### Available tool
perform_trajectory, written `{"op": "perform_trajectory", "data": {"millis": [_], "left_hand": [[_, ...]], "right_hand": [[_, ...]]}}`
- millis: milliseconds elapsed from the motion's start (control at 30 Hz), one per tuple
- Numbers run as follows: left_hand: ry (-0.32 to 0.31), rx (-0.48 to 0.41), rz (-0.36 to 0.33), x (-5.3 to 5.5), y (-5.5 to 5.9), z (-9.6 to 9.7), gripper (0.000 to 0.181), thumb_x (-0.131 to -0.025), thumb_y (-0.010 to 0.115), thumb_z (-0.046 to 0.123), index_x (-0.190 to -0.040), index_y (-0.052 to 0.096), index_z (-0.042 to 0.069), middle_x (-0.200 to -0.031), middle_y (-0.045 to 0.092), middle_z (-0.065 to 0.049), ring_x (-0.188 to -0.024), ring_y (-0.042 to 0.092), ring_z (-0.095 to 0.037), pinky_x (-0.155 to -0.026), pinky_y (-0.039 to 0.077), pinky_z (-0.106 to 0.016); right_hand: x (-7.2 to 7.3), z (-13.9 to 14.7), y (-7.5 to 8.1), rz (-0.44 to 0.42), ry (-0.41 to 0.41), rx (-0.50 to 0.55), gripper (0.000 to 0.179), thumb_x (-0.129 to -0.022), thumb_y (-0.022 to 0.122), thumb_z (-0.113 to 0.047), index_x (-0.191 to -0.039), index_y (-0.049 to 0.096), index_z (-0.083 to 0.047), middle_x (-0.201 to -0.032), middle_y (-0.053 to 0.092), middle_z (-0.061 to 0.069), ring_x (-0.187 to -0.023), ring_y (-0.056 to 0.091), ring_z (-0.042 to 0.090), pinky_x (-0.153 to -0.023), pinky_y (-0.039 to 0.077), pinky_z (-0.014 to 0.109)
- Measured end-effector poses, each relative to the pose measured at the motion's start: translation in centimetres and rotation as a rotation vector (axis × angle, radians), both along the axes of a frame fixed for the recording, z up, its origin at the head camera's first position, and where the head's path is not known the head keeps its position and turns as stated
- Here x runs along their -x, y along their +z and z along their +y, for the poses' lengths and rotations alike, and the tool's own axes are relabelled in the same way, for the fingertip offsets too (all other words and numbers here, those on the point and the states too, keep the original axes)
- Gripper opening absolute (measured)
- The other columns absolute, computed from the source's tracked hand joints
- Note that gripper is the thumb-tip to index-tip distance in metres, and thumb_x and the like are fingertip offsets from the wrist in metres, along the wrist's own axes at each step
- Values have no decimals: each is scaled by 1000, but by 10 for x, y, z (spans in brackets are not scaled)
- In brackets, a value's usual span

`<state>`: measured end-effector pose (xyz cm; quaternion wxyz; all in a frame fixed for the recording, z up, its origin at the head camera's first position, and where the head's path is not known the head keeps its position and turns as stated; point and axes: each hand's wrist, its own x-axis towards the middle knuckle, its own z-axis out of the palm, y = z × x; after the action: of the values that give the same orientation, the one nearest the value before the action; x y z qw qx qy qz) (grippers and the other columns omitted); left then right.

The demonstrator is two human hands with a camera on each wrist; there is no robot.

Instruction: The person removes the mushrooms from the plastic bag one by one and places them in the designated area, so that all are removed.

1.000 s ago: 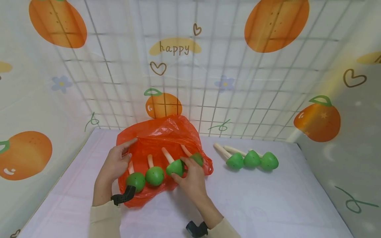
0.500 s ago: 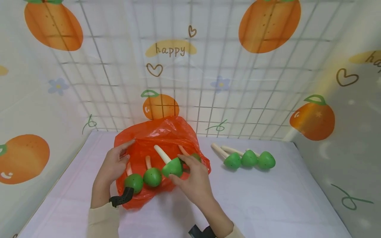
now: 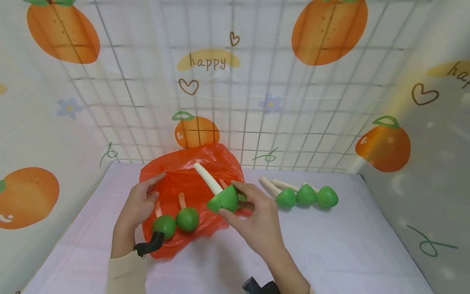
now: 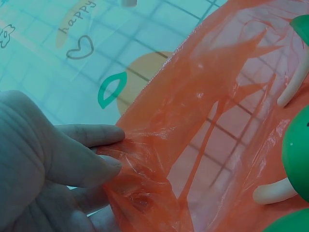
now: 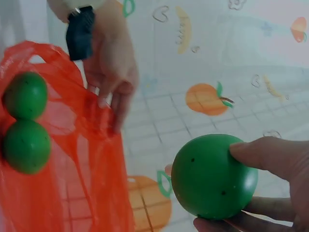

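My right hand [image 3: 258, 220] pinches a green-capped toy mushroom [image 3: 225, 199] by its cap, thumb on one side and fingers on the other. The pale stem points up and left, over the red plastic bag [image 3: 205, 159]. My left hand [image 3: 137, 204] holds the bag's left edge between thumb and fingers; the left wrist view shows the thumb [image 4: 91, 166] against the crumpled film. Two more mushrooms [image 3: 187, 219] lie on the bag near the left hand, green spotted caps toward me. Another mushroom is mostly hidden behind the held one and the right hand.
Three similar mushrooms [image 3: 306, 195] lie side by side on the table [image 3: 330, 245], right of the bag. A printed curtain [image 3: 293, 102] over a wire grid stands behind, with curtain walls at both sides.
My right hand has lifted a mushroom off the bag and moved it a little to the right, its stem now tilted up. My left hand stays at the bag's edge.
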<state>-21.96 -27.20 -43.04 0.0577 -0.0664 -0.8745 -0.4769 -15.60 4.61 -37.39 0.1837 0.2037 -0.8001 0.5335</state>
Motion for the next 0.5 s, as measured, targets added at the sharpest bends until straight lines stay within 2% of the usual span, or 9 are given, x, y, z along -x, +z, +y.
{"op": "perform_trajectory", "data": {"millis": [200,500], "left_hand": [[-1,10,-4,0,-1,-1,58,-101,47,-11,-156,49,4,-159,49,-18,-146,44,-42,-116,40,-59],[2,7,-10,0,0,0,58,-101,47,-11,-157,48,4,-159,48,-18,-147,43,-42,-116,40,-58]], "right_hand": [[12,23,1,1,-92,7,63,-77,93,-2,-134,68,0,-126,72,10,-115,71,27,-87,63,40],[35,56,-11,-81,-246,-16,63,-81,90,-3,-139,64,3,-131,69,17,-119,68,34,-92,61,43]]}}
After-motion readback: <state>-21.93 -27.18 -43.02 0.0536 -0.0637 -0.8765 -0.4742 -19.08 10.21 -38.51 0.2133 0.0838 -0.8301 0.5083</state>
